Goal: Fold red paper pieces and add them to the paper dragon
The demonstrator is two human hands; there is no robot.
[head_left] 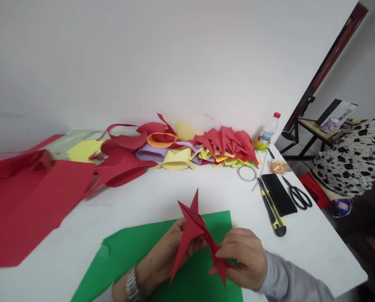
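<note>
Red paper star (193,223): left hand (166,251) grips centre, right hand (244,256) pinches five-o'clock arm (220,266), apparently mid-shaping; next crease likely needs steadiness.

The red, pointed, folded star (192,226) is matt paper, crisply creased; the broad green sheet (127,247) is smooth, matt paper; the silver link watchband (131,285) is shiny metal; the grey sleeve (288,274) is matt cloth; the clear, red-capped bottle (270,127) is glossy plastic; the black-and-yellow cutter (271,208) has a plastic-looking body; the white tabletop (319,247) looks smooth.
</note>
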